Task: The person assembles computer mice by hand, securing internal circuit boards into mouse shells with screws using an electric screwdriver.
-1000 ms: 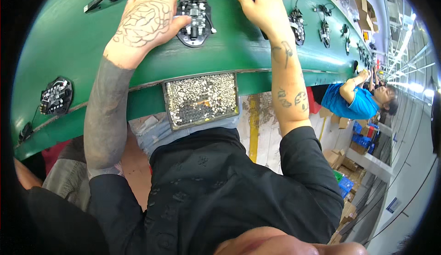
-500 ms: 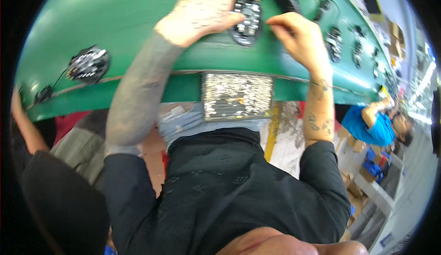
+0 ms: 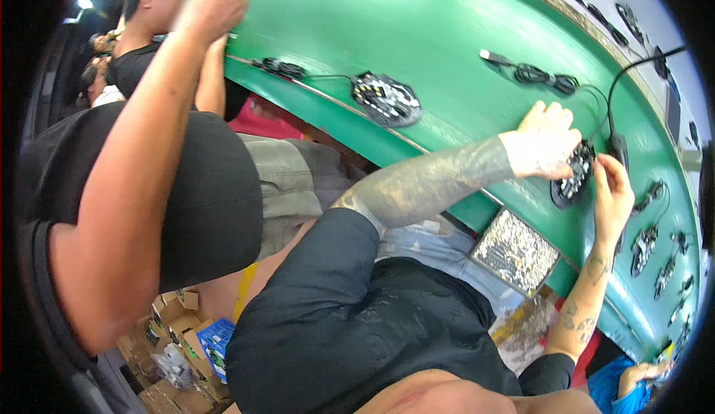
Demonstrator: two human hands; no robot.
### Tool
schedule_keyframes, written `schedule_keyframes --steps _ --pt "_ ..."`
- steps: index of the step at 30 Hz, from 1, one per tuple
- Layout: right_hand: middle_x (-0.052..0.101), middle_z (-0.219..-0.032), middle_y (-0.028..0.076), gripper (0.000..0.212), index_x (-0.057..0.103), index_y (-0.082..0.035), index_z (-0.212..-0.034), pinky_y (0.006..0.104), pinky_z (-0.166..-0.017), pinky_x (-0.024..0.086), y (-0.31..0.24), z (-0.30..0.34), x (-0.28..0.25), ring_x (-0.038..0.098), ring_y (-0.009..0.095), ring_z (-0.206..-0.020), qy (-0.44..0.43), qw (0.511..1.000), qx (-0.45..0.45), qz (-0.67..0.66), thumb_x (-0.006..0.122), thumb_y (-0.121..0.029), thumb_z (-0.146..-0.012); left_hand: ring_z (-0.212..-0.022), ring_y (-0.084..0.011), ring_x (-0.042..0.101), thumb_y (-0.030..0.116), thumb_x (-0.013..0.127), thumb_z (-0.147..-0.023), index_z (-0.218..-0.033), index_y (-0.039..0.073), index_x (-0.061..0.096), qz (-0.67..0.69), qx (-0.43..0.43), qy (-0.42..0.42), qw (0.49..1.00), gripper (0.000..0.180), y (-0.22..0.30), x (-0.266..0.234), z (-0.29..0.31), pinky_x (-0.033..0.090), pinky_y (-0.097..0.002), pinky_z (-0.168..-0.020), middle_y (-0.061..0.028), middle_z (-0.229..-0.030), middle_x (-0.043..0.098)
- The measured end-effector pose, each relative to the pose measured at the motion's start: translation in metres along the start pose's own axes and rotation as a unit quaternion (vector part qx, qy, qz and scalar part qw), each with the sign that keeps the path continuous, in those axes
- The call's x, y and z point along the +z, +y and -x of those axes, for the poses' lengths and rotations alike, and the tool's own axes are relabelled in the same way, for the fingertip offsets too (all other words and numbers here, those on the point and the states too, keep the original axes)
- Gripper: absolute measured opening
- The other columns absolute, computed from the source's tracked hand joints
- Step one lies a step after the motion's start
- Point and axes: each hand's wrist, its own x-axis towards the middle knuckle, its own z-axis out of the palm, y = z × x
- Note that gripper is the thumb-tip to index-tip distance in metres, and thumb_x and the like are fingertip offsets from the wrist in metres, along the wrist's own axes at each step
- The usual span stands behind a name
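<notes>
An opened computer mouse [image 3: 572,184], its circuit board bare on a dark base, lies on the green bench at the right. My left hand [image 3: 541,144] holds it from the left, thumb on the board and the other fingers bent. At the mouse's right edge, my right hand [image 3: 613,187] has thumb and forefinger pinched together; whatever is between them is too small to make out. A coiled black cable [image 3: 545,77] with a plug lies beyond my left hand. Just past my right fingertips stands part of a black cylindrical tool [image 3: 618,147] with a thick cord.
A tray [image 3: 501,277] of small shiny parts sits by the bench's front edge, above my lap. Another opened mouse [image 3: 386,99] with a bundled cable lies to the left. Several more mouse assemblies [image 3: 645,250] line the right side. A co-worker's arm [image 3: 134,183] reaches over the bench at left.
The view has swung left, so the bench, mouse and both hands now appear farther right and lower. Both hands remain at the same mouse, and the left fingers look more bent.
</notes>
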Motion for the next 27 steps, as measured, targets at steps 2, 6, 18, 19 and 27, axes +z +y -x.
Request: schedule_keyframes --steps 2,6,18,19,27 --pt "0.066 -0.111 0.006 0.019 0.065 0.002 -0.112 0.0258 -0.093 0.048 -0.001 0.005 -0.005 0.062 0.013 -0.103 0.005 0.998 -0.046 0.033 0.063 0.000 -0.093 -0.096 -0.0316 0.053 0.045 0.075 -0.068 -0.087 0.010 0.066 0.012 0.005 0.010 1.000 0.041 0.002 -0.001 -0.002 0.043 -0.0455 -0.081 -0.0140 -0.095 0.057" --pt "0.065 -0.115 0.010 0.021 0.067 0.002 -0.110 0.0284 -0.090 0.053 -0.020 0.011 0.001 0.064 0.015 -0.099 -0.001 0.991 -0.095 0.090 0.067 0.000 -0.089 -0.097 -0.0302 0.052 0.047 0.074 -0.070 -0.092 0.010 0.065 0.012 0.015 0.000 1.000 0.044 -0.001 -0.004 0.001 0.041 -0.0432 -0.083 -0.0128 -0.097 0.056" --pt "0.072 -0.110 0.010 0.024 0.069 0.002 -0.116 0.0266 -0.089 0.050 -0.022 0.015 -0.010 0.065 0.011 -0.097 0.003 0.995 -0.002 0.104 0.064 -0.009 -0.095 -0.094 -0.0329 0.059 0.044 0.074 -0.069 -0.096 0.010 0.068 0.028 0.035 -0.014 0.999 0.043 0.007 -0.003 -0.009 0.048 -0.0460 -0.077 -0.0134 -0.093 0.061" --pt "0.073 -0.109 0.010 0.024 0.070 0.000 -0.116 0.0266 -0.088 0.050 -0.026 0.013 -0.010 0.066 0.012 -0.096 0.002 0.998 0.016 0.063 0.063 -0.011 -0.095 -0.086 -0.0330 0.063 0.042 0.075 -0.068 -0.092 0.011 0.070 0.013 0.018 -0.081 0.997 0.039 0.010 -0.020 -0.016 0.052 -0.0460 -0.070 -0.0138 -0.086 0.064" --pt "0.073 -0.088 0.008 0.033 0.067 -0.001 -0.105 0.0279 -0.070 0.055 -0.035 -0.029 -0.028 0.069 0.013 -0.076 -0.089 0.982 0.157 0.051 0.078 -0.017 -0.078 -0.100 -0.0291 0.058 0.042 0.076 -0.076 -0.113 0.011 0.064 0.015 0.066 0.026 0.997 0.051 0.001 0.000 -0.003 0.046 -0.0424 -0.084 -0.0100 -0.104 0.058"
